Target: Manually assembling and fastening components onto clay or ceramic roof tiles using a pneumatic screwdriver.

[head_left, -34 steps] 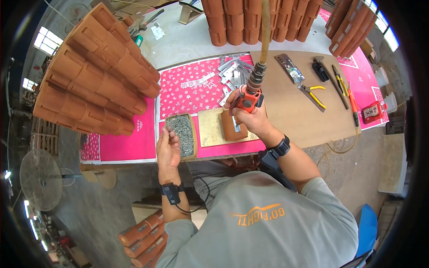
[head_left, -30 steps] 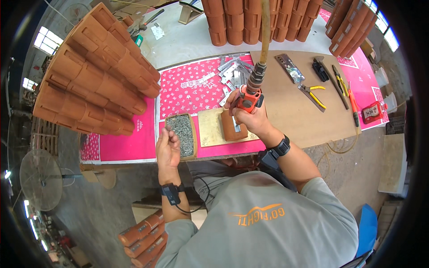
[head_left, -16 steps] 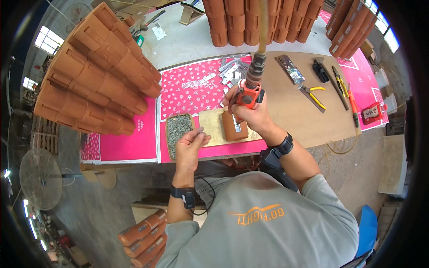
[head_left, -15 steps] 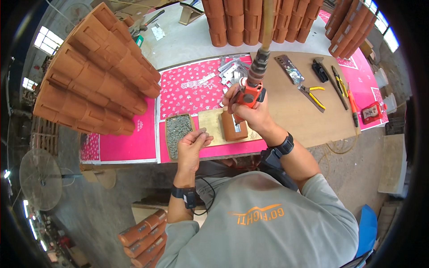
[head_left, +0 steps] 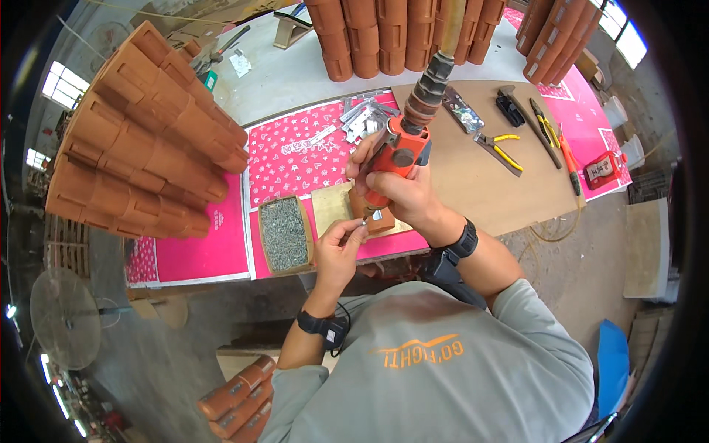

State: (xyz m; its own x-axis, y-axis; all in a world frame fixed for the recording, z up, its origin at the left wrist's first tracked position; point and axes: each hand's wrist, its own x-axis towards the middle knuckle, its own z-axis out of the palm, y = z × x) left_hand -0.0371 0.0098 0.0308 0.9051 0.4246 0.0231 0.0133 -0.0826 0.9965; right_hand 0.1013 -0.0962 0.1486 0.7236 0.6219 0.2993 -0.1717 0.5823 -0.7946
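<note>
My right hand [head_left: 410,199] is wrapped round a red air screwdriver [head_left: 390,164], its bit pointing down and a hose rising from its top. Thumb and fingers of my left hand [head_left: 338,257] pinch a small screw right at the bit's tip. Just beyond the fingertips, a terracotta-coloured block [head_left: 385,226] with a silver metal strip [head_left: 379,215] on its top lies on a pale wooden board [head_left: 329,201]. The screwdriver and right hand hide part of the block. Left of the board stands an open box [head_left: 309,247] full of small screws [head_left: 282,232].
Silver metal strips [head_left: 363,119] lie loose beyond the board. Farther right are a phone [head_left: 463,111], yellow-handled pliers [head_left: 502,152], a hammer [head_left: 543,136] and a red bottle [head_left: 603,171]. Terracotta stacks stand at left [head_left: 140,148] and at the back [head_left: 391,37].
My left hand has moved right, bringing the screw to the bit. The screwdriver has shifted left and nearer to me, and the view has moved a little.
</note>
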